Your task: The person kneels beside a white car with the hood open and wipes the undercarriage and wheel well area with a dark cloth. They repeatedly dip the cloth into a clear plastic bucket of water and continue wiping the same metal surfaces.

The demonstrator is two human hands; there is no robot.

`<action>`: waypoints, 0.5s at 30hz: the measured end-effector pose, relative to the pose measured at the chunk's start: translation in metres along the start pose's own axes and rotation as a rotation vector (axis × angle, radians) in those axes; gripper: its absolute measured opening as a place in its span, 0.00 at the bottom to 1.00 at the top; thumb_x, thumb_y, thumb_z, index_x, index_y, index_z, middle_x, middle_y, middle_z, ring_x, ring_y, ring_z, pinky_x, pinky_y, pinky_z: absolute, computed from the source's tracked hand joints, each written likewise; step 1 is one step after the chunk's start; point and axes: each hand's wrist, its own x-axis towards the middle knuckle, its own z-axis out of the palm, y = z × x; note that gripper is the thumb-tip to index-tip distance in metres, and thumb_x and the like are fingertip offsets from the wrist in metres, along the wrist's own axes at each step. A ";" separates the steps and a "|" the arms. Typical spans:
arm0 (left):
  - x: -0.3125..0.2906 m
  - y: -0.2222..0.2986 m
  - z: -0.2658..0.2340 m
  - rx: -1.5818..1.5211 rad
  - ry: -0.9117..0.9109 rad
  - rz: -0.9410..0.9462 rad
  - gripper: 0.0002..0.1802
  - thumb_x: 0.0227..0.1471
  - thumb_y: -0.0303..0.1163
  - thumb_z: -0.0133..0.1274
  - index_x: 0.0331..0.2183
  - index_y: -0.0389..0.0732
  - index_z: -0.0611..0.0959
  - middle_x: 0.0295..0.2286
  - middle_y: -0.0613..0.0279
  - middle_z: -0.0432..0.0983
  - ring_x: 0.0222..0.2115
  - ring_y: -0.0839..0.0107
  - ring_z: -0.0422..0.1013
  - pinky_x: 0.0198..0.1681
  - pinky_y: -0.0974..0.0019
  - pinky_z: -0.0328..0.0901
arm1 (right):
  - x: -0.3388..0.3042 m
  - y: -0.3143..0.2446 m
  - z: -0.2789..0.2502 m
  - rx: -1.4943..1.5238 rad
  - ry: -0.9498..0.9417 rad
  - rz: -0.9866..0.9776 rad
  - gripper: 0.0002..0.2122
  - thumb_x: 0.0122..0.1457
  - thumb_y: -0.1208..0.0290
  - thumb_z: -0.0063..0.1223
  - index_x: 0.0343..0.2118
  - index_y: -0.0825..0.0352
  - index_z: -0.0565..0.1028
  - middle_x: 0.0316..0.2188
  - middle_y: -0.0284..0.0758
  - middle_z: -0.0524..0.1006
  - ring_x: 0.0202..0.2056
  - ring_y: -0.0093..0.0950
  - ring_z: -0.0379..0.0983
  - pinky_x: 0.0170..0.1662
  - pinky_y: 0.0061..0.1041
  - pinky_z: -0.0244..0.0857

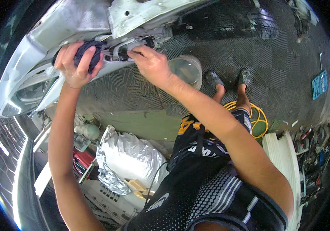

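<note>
My left hand is closed round a bunched dark cloth. It presses the cloth against the silver-grey car body near the edge of an opening. To its right, my right hand has its thumb and fingers pinched together beside the dark metal parts inside the opening. What its fingertips hold, if anything, is too small to make out. A pale panel of the car stands just above both hands.
A clear bucket of liquid stands on the dark textured floor beside my right forearm. A yellow hose lies coiled by my feet. A blue tool case is at the far right. Silver sheeting covers something behind my left arm.
</note>
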 end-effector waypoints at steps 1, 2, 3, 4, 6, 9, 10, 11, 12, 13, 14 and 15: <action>0.001 0.000 0.000 0.010 -0.002 0.003 0.31 0.36 0.39 0.69 0.47 0.57 0.77 0.44 0.59 0.70 0.41 0.59 0.67 0.44 0.60 0.62 | 0.004 0.006 -0.001 -0.039 -0.016 -0.088 0.15 0.46 0.79 0.56 0.40 0.65 0.78 0.36 0.35 0.77 0.33 0.33 0.78 0.33 0.29 0.75; 0.003 -0.001 -0.001 0.021 -0.004 0.005 0.32 0.36 0.38 0.69 0.47 0.57 0.77 0.44 0.59 0.70 0.41 0.59 0.67 0.44 0.60 0.63 | 0.008 0.014 -0.003 -0.145 -0.055 -0.176 0.16 0.44 0.75 0.56 0.40 0.63 0.79 0.38 0.31 0.78 0.35 0.28 0.77 0.32 0.26 0.75; 0.002 0.001 -0.002 0.027 -0.012 0.002 0.32 0.36 0.38 0.69 0.47 0.57 0.77 0.44 0.59 0.70 0.41 0.59 0.68 0.44 0.60 0.64 | 0.010 0.018 -0.005 -0.162 -0.096 -0.262 0.16 0.45 0.74 0.55 0.40 0.63 0.79 0.39 0.29 0.78 0.35 0.26 0.76 0.32 0.25 0.75; 0.003 0.001 0.001 0.020 0.018 0.002 0.33 0.35 0.38 0.70 0.47 0.57 0.78 0.44 0.60 0.70 0.42 0.59 0.68 0.44 0.60 0.64 | 0.015 0.025 -0.009 -0.188 -0.133 -0.349 0.16 0.45 0.73 0.55 0.40 0.63 0.79 0.40 0.28 0.78 0.35 0.25 0.76 0.32 0.24 0.75; 0.003 -0.001 0.003 0.008 0.022 0.003 0.33 0.34 0.38 0.70 0.47 0.57 0.78 0.44 0.60 0.70 0.42 0.59 0.68 0.44 0.60 0.64 | 0.025 0.031 -0.010 -0.215 -0.197 -0.481 0.16 0.45 0.70 0.55 0.40 0.62 0.79 0.42 0.25 0.79 0.36 0.22 0.75 0.32 0.21 0.74; 0.003 0.000 0.001 0.006 0.032 0.001 0.33 0.33 0.37 0.70 0.46 0.58 0.78 0.44 0.61 0.70 0.42 0.59 0.68 0.44 0.60 0.64 | 0.037 0.031 -0.014 -0.279 -0.308 -0.561 0.16 0.44 0.70 0.55 0.39 0.62 0.79 0.42 0.24 0.79 0.35 0.21 0.75 0.31 0.20 0.74; 0.003 0.000 0.002 0.004 0.034 -0.001 0.33 0.33 0.37 0.70 0.46 0.58 0.78 0.44 0.61 0.70 0.42 0.59 0.68 0.43 0.60 0.65 | 0.040 0.030 -0.016 -0.293 -0.325 -0.571 0.14 0.45 0.70 0.54 0.37 0.63 0.79 0.41 0.25 0.79 0.35 0.21 0.75 0.31 0.20 0.75; 0.003 0.000 0.002 0.002 0.036 -0.001 0.33 0.33 0.37 0.70 0.46 0.58 0.78 0.44 0.62 0.70 0.42 0.59 0.68 0.43 0.61 0.65 | 0.042 0.032 -0.016 -0.309 -0.373 -0.588 0.16 0.45 0.71 0.55 0.40 0.63 0.78 0.43 0.26 0.78 0.36 0.21 0.75 0.31 0.20 0.75; 0.003 0.000 0.003 0.000 0.043 -0.004 0.33 0.33 0.37 0.70 0.46 0.58 0.79 0.44 0.62 0.70 0.42 0.59 0.68 0.43 0.61 0.65 | 0.045 0.034 -0.018 -0.322 -0.419 -0.605 0.18 0.44 0.72 0.55 0.42 0.64 0.78 0.44 0.26 0.78 0.36 0.21 0.75 0.31 0.21 0.75; 0.003 0.000 0.002 -0.001 0.039 -0.004 0.33 0.33 0.38 0.70 0.46 0.58 0.79 0.44 0.62 0.70 0.42 0.59 0.68 0.43 0.61 0.65 | 0.046 0.034 -0.019 -0.336 -0.464 -0.621 0.20 0.44 0.73 0.55 0.45 0.64 0.77 0.46 0.27 0.77 0.37 0.21 0.75 0.32 0.21 0.76; 0.002 0.000 0.002 -0.002 0.034 -0.003 0.33 0.33 0.38 0.70 0.46 0.58 0.79 0.44 0.62 0.70 0.42 0.59 0.68 0.43 0.61 0.65 | 0.048 0.035 -0.021 -0.381 -0.551 -0.636 0.22 0.45 0.72 0.55 0.47 0.65 0.75 0.45 0.29 0.77 0.37 0.23 0.76 0.33 0.23 0.76; 0.001 0.000 0.002 -0.005 0.030 0.001 0.33 0.33 0.38 0.70 0.46 0.58 0.79 0.44 0.62 0.70 0.42 0.59 0.68 0.43 0.61 0.65 | 0.050 0.033 -0.022 -0.424 -0.581 -0.666 0.20 0.46 0.71 0.54 0.45 0.65 0.76 0.43 0.30 0.78 0.36 0.24 0.77 0.32 0.23 0.76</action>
